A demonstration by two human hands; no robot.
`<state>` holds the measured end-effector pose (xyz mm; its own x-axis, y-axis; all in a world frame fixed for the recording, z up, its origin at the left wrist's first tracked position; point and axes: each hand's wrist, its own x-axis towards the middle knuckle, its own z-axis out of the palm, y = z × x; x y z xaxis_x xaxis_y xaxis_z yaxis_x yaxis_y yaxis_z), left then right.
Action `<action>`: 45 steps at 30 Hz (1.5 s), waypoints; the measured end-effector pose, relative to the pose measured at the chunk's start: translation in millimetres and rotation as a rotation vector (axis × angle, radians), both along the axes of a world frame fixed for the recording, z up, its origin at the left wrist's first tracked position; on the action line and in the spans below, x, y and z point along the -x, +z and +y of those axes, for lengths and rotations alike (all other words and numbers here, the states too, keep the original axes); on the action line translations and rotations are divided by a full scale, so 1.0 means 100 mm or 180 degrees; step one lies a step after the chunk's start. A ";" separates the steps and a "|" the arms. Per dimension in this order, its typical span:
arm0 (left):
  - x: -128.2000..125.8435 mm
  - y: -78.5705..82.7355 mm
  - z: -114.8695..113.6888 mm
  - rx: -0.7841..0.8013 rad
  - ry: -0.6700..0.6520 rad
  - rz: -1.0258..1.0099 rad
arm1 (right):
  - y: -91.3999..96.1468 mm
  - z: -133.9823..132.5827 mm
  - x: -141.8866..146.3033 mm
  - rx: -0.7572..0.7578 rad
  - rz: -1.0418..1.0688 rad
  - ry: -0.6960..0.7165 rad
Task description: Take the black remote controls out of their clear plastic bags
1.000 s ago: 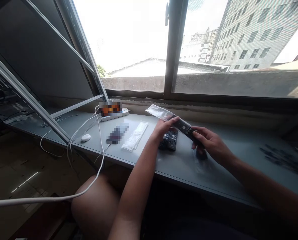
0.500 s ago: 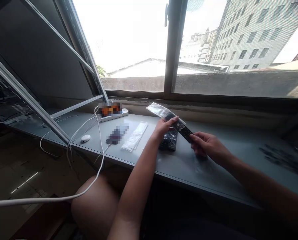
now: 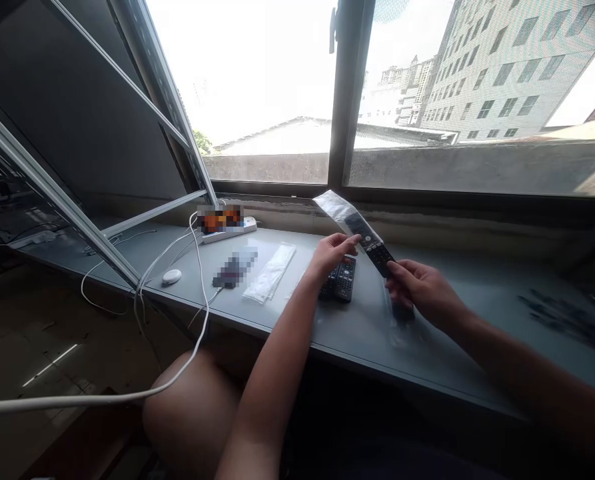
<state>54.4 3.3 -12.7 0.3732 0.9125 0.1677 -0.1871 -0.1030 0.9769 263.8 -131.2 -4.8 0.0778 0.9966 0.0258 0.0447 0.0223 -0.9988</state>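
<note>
My right hand [image 3: 417,288] grips the near end of a black remote control [image 3: 372,243] that sits partly inside a clear plastic bag [image 3: 334,205], tilted up toward the window. My left hand [image 3: 333,252] touches the remote's middle with its fingertips, fingers curled against the bag's edge. Two more black remotes [image 3: 341,279] lie side by side on the grey ledge [image 3: 287,307] just under my left hand.
An empty clear bag [image 3: 271,271] and a blurred dark phone [image 3: 233,268] lie to the left. A white power strip [image 3: 227,227], white cables [image 3: 197,280] and a small white puck [image 3: 171,275] sit further left. Dark items [image 3: 567,313] lie at the far right. My bare knee [image 3: 187,400] is below the ledge.
The remote and its bag have swung up from nearly flat to a steeper tilt toward the window, and the remote sits deeper in the bag. My right hand has shifted slightly right.
</note>
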 end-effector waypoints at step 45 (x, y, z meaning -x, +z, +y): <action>-0.04 0.10 -0.02 0.0604 0.0500 -0.1371 | 0.08 -0.11 0.09 -0.0481 -0.0096 0.1022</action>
